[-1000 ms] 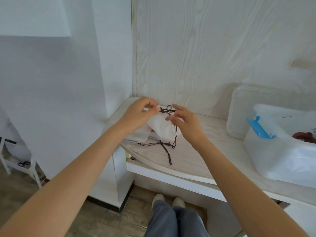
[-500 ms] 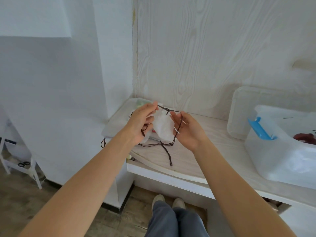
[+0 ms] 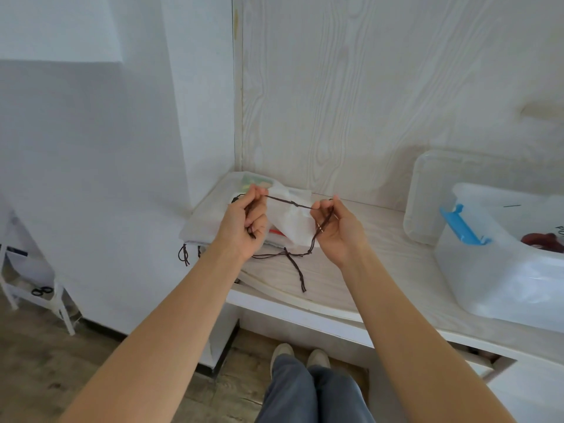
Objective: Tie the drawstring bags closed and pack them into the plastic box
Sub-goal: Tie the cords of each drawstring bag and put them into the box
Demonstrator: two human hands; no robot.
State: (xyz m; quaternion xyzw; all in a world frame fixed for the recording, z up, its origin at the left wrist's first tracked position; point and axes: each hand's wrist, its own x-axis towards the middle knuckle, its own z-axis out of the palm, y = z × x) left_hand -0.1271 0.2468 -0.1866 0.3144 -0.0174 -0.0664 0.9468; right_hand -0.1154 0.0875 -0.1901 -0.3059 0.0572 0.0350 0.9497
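2 hands: left hand [image 3: 244, 222], right hand [image 3: 337, 228] pinch drawstring [image 3: 290, 203]; bag [image 3: 290, 222] between.

Both forearms [image 3: 171, 319] are seen bare, no sleeves. Grey-blue trousers [image 3: 311, 392] are worn, with pale beige shoes [image 3: 300, 357]. No rings or watch are seen.

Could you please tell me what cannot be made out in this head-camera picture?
- Plastic box: cut off by the right edge, contents mostly out of view.
- White drawstring bag: its mouth is hidden behind the left hand and right hand.
- Knot on the dark cord: too small to judge.
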